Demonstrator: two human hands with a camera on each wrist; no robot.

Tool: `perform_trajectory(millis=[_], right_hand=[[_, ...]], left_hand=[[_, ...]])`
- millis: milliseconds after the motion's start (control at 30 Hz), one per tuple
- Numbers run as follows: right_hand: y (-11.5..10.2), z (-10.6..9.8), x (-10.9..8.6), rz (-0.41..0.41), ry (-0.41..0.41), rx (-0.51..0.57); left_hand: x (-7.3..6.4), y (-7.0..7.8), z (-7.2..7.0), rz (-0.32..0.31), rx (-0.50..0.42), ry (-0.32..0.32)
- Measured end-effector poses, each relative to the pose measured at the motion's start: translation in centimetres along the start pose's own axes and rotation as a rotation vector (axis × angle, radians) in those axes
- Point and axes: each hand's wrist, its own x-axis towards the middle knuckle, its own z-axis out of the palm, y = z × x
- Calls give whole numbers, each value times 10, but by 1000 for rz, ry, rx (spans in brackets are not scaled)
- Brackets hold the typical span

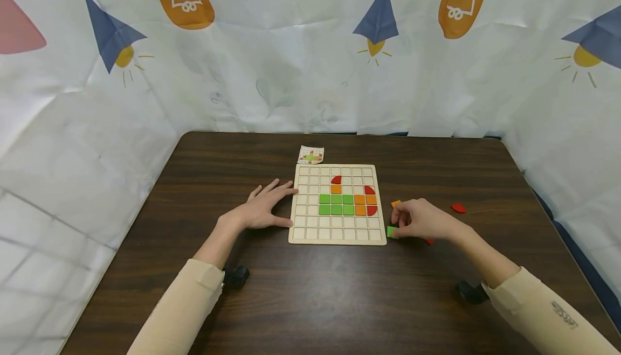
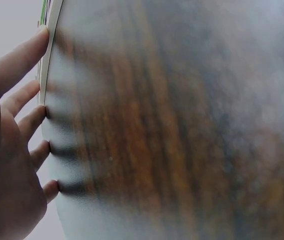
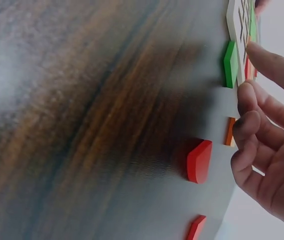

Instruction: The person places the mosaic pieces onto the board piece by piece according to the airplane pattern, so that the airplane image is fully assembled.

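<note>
A square pale wooden grid board (image 1: 310,231) lies on the table, bearing a block of green tiles (image 1: 336,204), orange tiles (image 1: 359,204) and red quarter-round tiles (image 1: 369,190). My left hand (image 1: 259,209) rests at the board's left side, fingers spread, thumb and index fingertip at the edge. Beside the right edge, my right hand (image 1: 424,219) is over a loose green tile (image 3: 231,65). Its thumb and index finger stand apart at the tile, while the other fingers curl in. A loose orange tile (image 1: 395,203) shows just beyond the fingers.
A small picture card (image 1: 310,154) lies at the board's far left corner. One loose red tile (image 1: 458,208) is right of my right hand; another red tile (image 3: 199,161) lies partly under it. A printed curtain (image 1: 301,75) hangs behind the dark wooden table (image 1: 330,290).
</note>
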Motion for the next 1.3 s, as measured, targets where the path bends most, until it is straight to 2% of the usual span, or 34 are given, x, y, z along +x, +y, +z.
perform_trajectory(millis=[333, 867, 1133, 1300], right_hand=[[0, 7, -1, -27, -40, -7], [4, 3, 1, -3, 37, -51], [2, 5, 1, -42, 52, -127], [1, 3, 2, -32, 114, -132]], left_hand=[[1, -3, 2, 4, 2, 9], [0, 1, 0, 1, 4, 7], [0, 0, 0, 0, 5, 5], [1, -1, 1, 3, 3, 4]])
